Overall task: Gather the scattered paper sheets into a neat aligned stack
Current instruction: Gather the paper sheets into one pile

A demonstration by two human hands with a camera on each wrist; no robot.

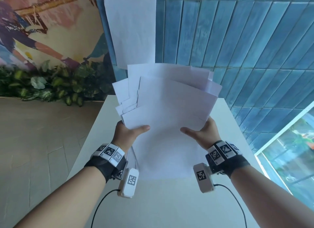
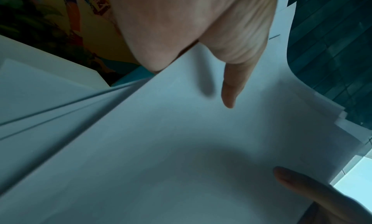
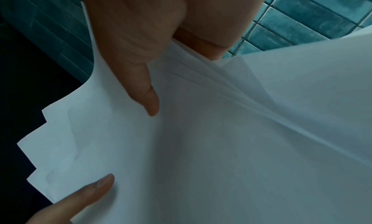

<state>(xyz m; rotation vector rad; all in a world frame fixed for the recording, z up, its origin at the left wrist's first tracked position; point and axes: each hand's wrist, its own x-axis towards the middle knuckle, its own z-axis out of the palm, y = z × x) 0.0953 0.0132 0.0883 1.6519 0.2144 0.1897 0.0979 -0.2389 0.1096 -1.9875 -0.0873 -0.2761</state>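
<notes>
1. The paper sheets (image 1: 163,119) are plain white and blank, bunched into one loose bundle that's lifted up off the white table (image 1: 169,202).
2. It's nowhere near squared up: the corners stick out in steps on the left side, and several edges fan out at the top right.
3. The top sheet faces up and bows a bit in the middle.
4. One more sheet (image 1: 132,29) stands upright further back, just behind the bundle, its bottom edge hidden by it.
</notes>
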